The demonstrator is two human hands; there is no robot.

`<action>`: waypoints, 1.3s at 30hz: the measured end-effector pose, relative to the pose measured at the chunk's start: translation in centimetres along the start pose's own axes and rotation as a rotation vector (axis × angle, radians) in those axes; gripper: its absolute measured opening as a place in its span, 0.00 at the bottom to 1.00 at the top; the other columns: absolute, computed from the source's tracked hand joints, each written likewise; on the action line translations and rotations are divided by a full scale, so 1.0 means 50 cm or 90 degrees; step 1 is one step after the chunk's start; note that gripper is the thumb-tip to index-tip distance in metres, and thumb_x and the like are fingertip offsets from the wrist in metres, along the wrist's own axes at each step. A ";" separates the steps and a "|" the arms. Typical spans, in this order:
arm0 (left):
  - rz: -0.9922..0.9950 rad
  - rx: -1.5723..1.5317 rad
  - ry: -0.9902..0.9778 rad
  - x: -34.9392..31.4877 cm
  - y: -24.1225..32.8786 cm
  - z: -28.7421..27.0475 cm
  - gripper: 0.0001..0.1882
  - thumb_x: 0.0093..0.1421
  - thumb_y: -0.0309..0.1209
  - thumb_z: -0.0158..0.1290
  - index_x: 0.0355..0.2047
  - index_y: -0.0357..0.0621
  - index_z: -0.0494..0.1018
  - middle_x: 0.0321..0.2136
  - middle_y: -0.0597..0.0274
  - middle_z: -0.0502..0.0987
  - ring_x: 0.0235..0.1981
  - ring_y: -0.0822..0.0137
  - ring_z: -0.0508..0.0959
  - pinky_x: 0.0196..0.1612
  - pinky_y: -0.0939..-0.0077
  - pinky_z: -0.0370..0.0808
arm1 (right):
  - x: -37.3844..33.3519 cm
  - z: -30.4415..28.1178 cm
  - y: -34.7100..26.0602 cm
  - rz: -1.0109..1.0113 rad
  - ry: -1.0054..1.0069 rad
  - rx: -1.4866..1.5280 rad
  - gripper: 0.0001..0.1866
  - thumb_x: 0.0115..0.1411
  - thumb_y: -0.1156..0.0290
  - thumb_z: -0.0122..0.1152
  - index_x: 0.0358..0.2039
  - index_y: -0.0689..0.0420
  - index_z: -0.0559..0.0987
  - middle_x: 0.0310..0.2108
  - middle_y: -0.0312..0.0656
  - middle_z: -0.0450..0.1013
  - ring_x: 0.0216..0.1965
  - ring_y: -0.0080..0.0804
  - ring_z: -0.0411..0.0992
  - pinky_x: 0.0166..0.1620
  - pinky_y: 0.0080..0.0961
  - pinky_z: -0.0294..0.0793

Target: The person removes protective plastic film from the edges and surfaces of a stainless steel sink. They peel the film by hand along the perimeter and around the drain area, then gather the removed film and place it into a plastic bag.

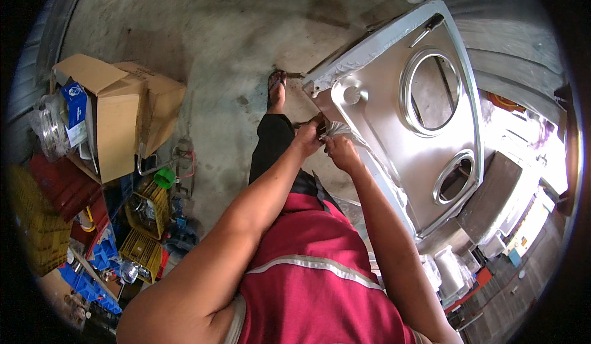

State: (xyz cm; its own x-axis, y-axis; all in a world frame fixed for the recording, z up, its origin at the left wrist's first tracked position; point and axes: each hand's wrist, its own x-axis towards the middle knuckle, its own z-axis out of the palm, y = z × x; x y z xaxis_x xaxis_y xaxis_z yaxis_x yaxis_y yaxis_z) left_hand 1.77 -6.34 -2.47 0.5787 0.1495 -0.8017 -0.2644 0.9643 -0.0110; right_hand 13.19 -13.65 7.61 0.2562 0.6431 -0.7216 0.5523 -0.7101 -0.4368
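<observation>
A large stainless-steel panel (381, 128) with two round ringed openings stands at my right, its rim edged with whitish film. Both of my hands meet at its near left edge. My right hand (345, 154) is closed, its fingers pinching crumpled silvery-white film (338, 128) beside the panel. Close against it, my left hand (307, 138) has its fingers curled inward, and what they hold is hidden. On the far part of the panel lies a tool with a black handle (435, 21) and a thin metal shaft.
An opened cardboard box (123, 116) stands at the left, with a blue carton (74, 104) beside it. Yellow crates (140, 253), blue bins (106, 255) and a green cup-like piece (164, 177) are nearer. Wrapped goods (452, 270) sit at the lower right.
</observation>
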 end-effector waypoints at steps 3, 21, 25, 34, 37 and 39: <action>0.028 -0.034 -0.021 0.010 -0.014 0.002 0.17 0.72 0.43 0.49 0.53 0.48 0.75 0.47 0.69 0.80 0.45 0.67 0.76 0.41 0.67 0.74 | -0.001 0.004 0.002 -0.020 0.016 -0.003 0.26 0.72 0.52 0.48 0.30 0.63 0.80 0.30 0.57 0.79 0.38 0.60 0.78 0.45 0.52 0.74; -0.164 0.560 0.162 0.217 -0.090 -0.089 0.11 0.64 0.34 0.47 0.28 0.44 0.75 0.21 0.60 0.75 0.24 0.62 0.75 0.28 0.63 0.74 | -0.003 -0.002 0.008 -0.035 0.012 -0.006 0.26 0.73 0.53 0.47 0.29 0.62 0.81 0.29 0.57 0.79 0.37 0.59 0.78 0.45 0.52 0.74; -0.208 0.643 0.220 0.229 -0.101 -0.115 0.07 0.60 0.33 0.54 0.33 0.44 0.78 0.26 0.54 0.80 0.28 0.57 0.80 0.33 0.56 0.77 | -0.017 0.004 0.006 -0.025 0.022 -0.052 0.22 0.72 0.56 0.47 0.35 0.61 0.80 0.34 0.61 0.79 0.40 0.64 0.77 0.46 0.56 0.74; -0.025 0.909 0.230 0.143 -0.087 -0.170 0.23 0.64 0.37 0.51 0.60 0.47 0.73 0.49 0.45 0.82 0.40 0.52 0.86 0.42 0.55 0.82 | 0.004 0.057 0.043 -0.085 -0.047 0.052 0.20 0.72 0.54 0.44 0.46 0.58 0.76 0.47 0.58 0.77 0.46 0.53 0.76 0.53 0.50 0.74; 0.001 0.721 0.123 0.010 -0.060 -0.109 0.22 0.67 0.38 0.50 0.61 0.56 0.72 0.59 0.56 0.77 0.47 0.58 0.84 0.42 0.62 0.81 | 0.023 0.072 0.031 0.161 -0.135 1.145 0.19 0.71 0.54 0.46 0.42 0.57 0.77 0.41 0.46 0.79 0.43 0.42 0.77 0.50 0.46 0.76; -0.093 0.608 0.135 -0.051 -0.041 -0.062 0.21 0.67 0.38 0.50 0.59 0.55 0.74 0.57 0.59 0.78 0.46 0.61 0.83 0.41 0.63 0.80 | 0.029 0.081 0.009 0.156 -0.057 1.207 0.17 0.72 0.54 0.52 0.42 0.57 0.77 0.36 0.40 0.78 0.37 0.36 0.78 0.42 0.40 0.79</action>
State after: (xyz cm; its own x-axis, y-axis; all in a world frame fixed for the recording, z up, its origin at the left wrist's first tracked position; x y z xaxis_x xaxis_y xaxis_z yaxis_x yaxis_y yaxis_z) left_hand -1.55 -9.38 -2.28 0.3806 0.0622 -0.9226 0.5864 0.7552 0.2928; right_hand 10.59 -14.19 4.22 0.1128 0.5244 -0.8439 -0.9646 -0.1458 -0.2196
